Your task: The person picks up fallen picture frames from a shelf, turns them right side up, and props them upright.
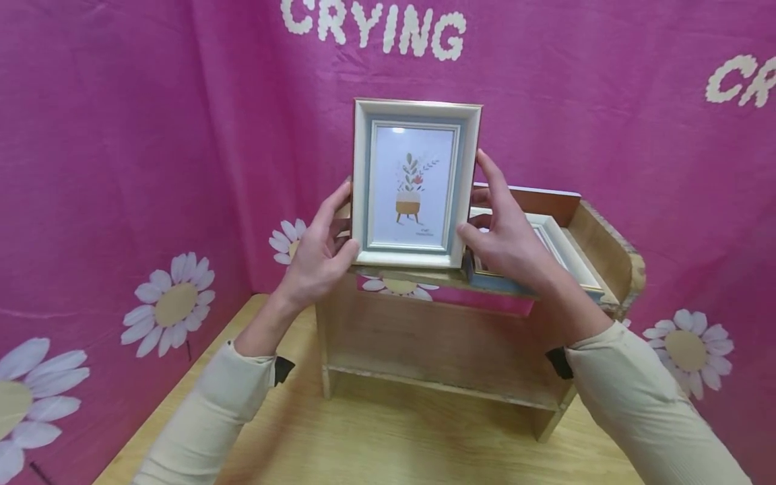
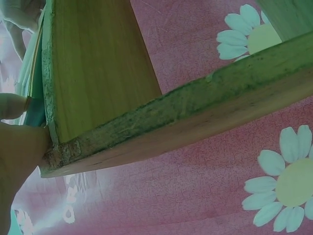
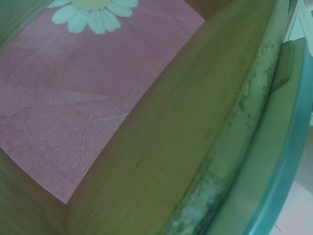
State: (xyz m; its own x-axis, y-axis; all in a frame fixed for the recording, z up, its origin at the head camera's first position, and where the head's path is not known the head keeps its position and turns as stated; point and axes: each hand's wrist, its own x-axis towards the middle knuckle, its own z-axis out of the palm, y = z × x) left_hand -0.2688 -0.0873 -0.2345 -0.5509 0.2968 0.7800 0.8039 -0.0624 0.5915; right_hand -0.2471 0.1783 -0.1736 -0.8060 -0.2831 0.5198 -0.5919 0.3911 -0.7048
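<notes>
A picture frame (image 1: pixel 365 168) with a cream border, blue-grey inner band and potted-plant print stands upright over the left part of the shelf's top board, facing me. My left hand (image 1: pixel 316 256) holds its left edge, thumb at the lower corner and fingers reaching behind. On the opposite edge my right hand (image 1: pixel 510 236) grips it, thumb low on the front and index finger up along the side. Beneath and behind the right hand, a second picture frame (image 1: pixel 572 252) lies on the top board, partly hidden by that hand. In the left wrist view the left hand (image 2: pixel 19 156) shows beside the board's corner.
The small wooden shelf (image 1: pixel 436 337) has a lower board, a raised right side panel (image 1: pixel 609 249) and a back rail (image 1: pixel 539 202). It stands on a wood-grain surface (image 1: pixel 364 438). Pink cloth (image 1: pixel 545 87) with daisies and lettering hangs behind and at the left.
</notes>
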